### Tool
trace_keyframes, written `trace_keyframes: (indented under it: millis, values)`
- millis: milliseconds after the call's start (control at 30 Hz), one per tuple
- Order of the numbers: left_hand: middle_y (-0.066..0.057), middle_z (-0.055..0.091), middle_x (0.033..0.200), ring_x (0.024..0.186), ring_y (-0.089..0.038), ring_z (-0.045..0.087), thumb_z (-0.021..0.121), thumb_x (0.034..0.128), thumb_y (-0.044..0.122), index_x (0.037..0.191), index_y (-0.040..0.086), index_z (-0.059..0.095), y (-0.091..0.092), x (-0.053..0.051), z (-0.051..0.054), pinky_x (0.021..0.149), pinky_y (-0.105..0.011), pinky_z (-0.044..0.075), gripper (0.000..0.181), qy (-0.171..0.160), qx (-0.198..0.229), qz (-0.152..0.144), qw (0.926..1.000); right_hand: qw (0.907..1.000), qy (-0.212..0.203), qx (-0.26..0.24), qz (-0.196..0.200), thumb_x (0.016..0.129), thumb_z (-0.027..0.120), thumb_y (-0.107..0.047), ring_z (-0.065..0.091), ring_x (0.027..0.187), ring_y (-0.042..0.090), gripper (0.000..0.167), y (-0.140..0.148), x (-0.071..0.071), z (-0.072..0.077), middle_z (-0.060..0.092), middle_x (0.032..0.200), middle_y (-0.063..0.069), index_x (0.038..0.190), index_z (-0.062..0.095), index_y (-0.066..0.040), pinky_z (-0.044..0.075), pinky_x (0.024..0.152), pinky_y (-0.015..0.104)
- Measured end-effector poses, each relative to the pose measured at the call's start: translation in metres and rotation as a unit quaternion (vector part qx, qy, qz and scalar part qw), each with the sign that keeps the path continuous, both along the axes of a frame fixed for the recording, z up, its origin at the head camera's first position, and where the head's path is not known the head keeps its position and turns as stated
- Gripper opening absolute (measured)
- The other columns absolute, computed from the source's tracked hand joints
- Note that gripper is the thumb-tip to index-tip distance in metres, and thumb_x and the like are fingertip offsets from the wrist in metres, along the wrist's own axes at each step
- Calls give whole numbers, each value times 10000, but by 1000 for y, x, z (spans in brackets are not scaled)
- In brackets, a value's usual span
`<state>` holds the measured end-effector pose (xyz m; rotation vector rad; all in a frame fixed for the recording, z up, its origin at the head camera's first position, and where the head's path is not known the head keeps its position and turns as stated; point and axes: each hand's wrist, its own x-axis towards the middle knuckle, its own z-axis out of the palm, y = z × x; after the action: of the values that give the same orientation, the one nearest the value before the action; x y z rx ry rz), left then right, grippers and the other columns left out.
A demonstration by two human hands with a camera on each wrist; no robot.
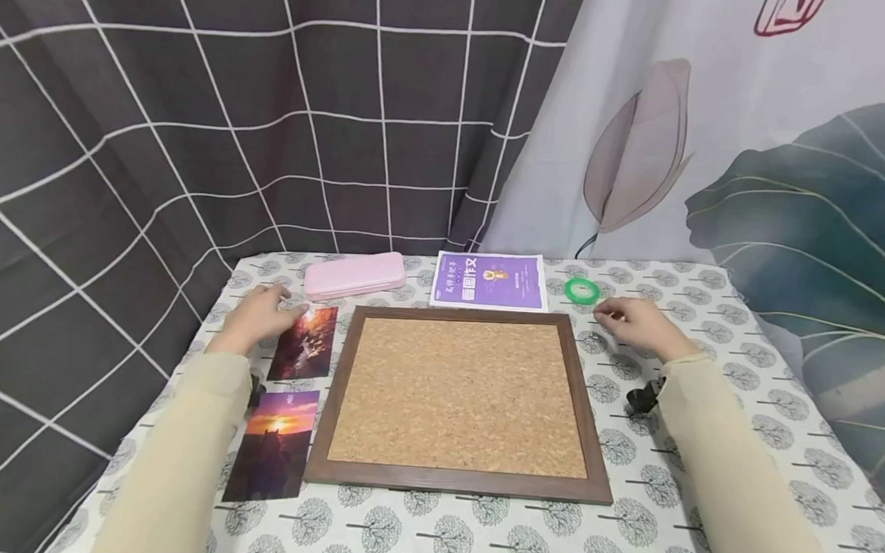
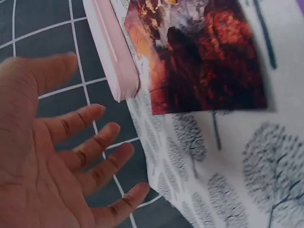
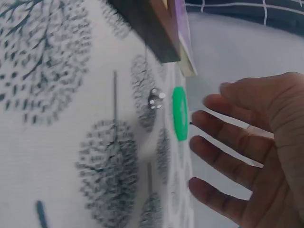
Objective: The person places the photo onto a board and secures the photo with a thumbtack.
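The left hand point(image 1: 256, 318) is the nearer one to the red-toned photo print point(image 1: 305, 349), which lies just right of its spread, unladen fingers and bodyward of the thumb; the print's long axis runs away from the person, its brightest end pointing farther off. Just left of the right hand point(image 1: 639, 322), slightly beyond its parted fingertips, which pinch nothing, the green tape roll point(image 1: 568, 292) lies flat, round, with no long axis

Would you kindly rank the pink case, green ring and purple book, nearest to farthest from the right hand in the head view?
1. Green ring, beside the right hand.
2. Purple book, beyond the corkboard.
3. Pink case, back left.
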<state>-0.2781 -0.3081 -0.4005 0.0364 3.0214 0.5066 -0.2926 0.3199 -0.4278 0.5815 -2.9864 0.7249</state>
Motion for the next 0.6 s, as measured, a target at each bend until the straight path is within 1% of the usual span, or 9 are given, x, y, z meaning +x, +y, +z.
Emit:
trace_keyframes:
  millis: [100, 233, 300, 333, 367, 433, 500, 567, 600]
  values:
    - [-399, 458, 1345, 1213, -536, 479, 554, 973, 465, 1381, -135, 440, -3, 3, -3, 956, -637, 432, 735, -262, 340, 122, 9990, 9995, -224, -152, -131, 1012, 599, -207, 649, 1007, 359, 277, 7, 3, -9, 693, 1097, 167, 1178, 684, -2, 487, 904, 561]
    - [-436, 444, 1324, 1190, -547, 483, 579, 963, 442, 1373, -218, 364, -7, 6, -8, 976, -601, 439, 806, -794, 863, 556, 9915, 9977, -392, -399, -388, 1008, 616, -276, 633, 1031, 346, 295, 11, 2, -19, 688, 1094, 138, 1173, 688, -42, 462, 929, 565]
    - [-403, 499, 1199, 1077, -503, 524, 593, 948, 463, 1293, -211, 423, -5, 5, -15, 925, -562, 464, 776, -891, 998, 793, 9878, 9963, -448, -552, -492, 1010, 615, -302, 626, 1009, 326, 307, 13, 2, -26, 685, 1077, 128, 1168, 685, -49, 468, 911, 541]
    - [-359, 527, 1106, 993, -460, 539, 612, 936, 467, 1221, -194, 469, -4, 5, -19, 866, -529, 482, 734, -852, 1043, 885, 9869, 9955, -451, -627, -544, 1010, 614, -316, 621, 985, 312, 309, 14, 3, -30, 685, 1059, 121, 1162, 687, -56, 471, 892, 518]
    - [-301, 535, 983, 888, -413, 537, 634, 923, 464, 1103, -169, 505, -2, 4, -23, 788, -489, 487, 671, -769, 1074, 947, 9867, 9947, -449, -721, -583, 1008, 616, -329, 616, 961, 293, 312, 15, 3, -35, 684, 1042, 113, 1156, 688, -63, 472, 873, 491]
    - [-165, 471, 823, 749, -309, 470, 680, 896, 442, 903, -67, 491, 0, 3, -33, 656, -417, 435, 543, -578, 1153, 1117, 9853, 9926, -435, -924, -661, 1001, 623, -355, 600, 928, 263, 325, 17, 4, -44, 681, 1030, 101, 1152, 688, -75, 463, 839, 446]
    - [-95, 410, 755, 691, -262, 430, 706, 881, 408, 801, 20, 444, 1, 3, -40, 597, -376, 388, 474, -409, 1235, 1234, 9838, 9900, -459, -1131, -712, 987, 640, -382, 587, 912, 244, 329, 19, 5, -51, 678, 1025, 85, 1147, 689, -98, 450, 825, 409]
    - [-74, 410, 712, 664, -248, 427, 726, 867, 369, 739, 51, 437, 1, 2, -44, 576, -357, 377, 449, -259, 1287, 1236, 9836, 9880, -483, -1287, -705, 974, 659, -384, 592, 921, 232, 322, 20, 5, -54, 680, 1035, 74, 1144, 691, -113, 456, 833, 391]
    - [-78, 435, 714, 671, -252, 443, 731, 864, 358, 738, 48, 461, 1, 1, -45, 581, -356, 388, 430, -207, 1326, 1247, 9831, 9870, -516, -1348, -705, 968, 668, -382, 594, 926, 233, 313, 20, 5, -55, 678, 1039, 71, 1139, 690, -120, 460, 837, 389]
